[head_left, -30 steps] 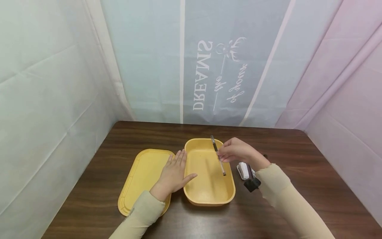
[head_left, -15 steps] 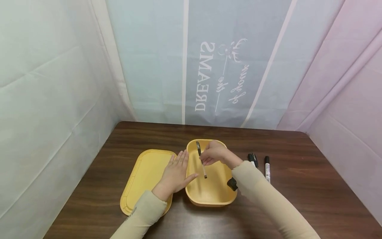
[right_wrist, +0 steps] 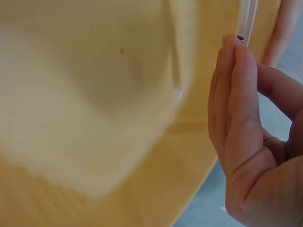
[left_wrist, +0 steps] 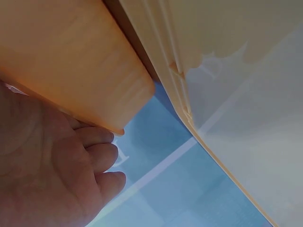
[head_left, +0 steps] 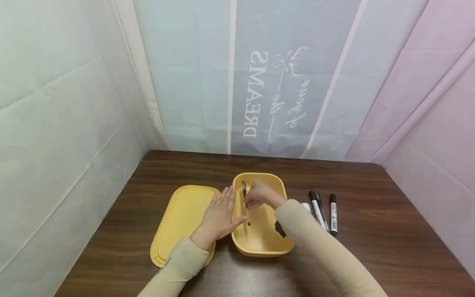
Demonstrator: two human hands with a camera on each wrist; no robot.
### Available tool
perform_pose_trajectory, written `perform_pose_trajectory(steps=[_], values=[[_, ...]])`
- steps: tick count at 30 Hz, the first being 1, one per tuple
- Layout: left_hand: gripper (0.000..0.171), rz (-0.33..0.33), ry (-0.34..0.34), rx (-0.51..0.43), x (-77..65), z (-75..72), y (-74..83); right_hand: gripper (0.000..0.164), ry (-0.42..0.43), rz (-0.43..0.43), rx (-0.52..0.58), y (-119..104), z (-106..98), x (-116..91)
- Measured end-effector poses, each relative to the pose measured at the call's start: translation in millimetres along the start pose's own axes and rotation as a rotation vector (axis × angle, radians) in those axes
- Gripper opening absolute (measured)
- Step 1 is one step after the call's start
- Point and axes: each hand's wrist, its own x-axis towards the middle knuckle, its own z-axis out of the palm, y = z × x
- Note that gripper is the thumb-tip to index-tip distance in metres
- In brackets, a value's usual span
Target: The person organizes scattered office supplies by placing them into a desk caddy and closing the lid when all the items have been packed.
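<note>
In the head view, a yellow plastic box (head_left: 261,239) stands on the dark wooden table. My right hand (head_left: 259,194) is over the box's inside and pinches a pen (head_left: 244,188) with a dark upper part and a clear barrel, held lengthwise along the left wall. The right wrist view has the fingertips and thumb on the pen's clear barrel (right_wrist: 247,21). My left hand (head_left: 217,216), fingers stretched out, rests against the box's left rim. Below its forearm lies a flat yellow lid (head_left: 182,220), partly covered by that hand and sleeve.
Right of the box lie a white-and-black marker (head_left: 333,215), a second marker (head_left: 316,207) and a dark pen (head_left: 322,208) close beside it. A white object (head_left: 306,206) is mostly hidden by the right sleeve. Fabric walls surround the table's back and sides.
My right hand has carried the pen leftward and lower, from the box's right side to near its left wall. The left hand stays at the rim. The markers have come into view.
</note>
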Motion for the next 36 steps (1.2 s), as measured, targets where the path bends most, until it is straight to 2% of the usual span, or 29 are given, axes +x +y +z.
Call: perform_pose_trajectory(steps=[11, 22, 36], values=[[0.087, 0.013, 0.024, 0.022, 0.4, 9.3, -0.1, 0.013, -0.003, 0.004, -0.097, 12.2, 22.4, 14.2], [0.088, 0.010, 0.029, 0.027, -0.1, 8.7, -0.5, 0.014, -0.046, -0.003, -0.191, 12.3, 30.0, 17.3], [0.087, 0.017, 0.019, 0.033, 1.9, 4.8, -0.6, 0.014, -0.042, 0.000, -0.163, 17.5, 29.2, 21.4]])
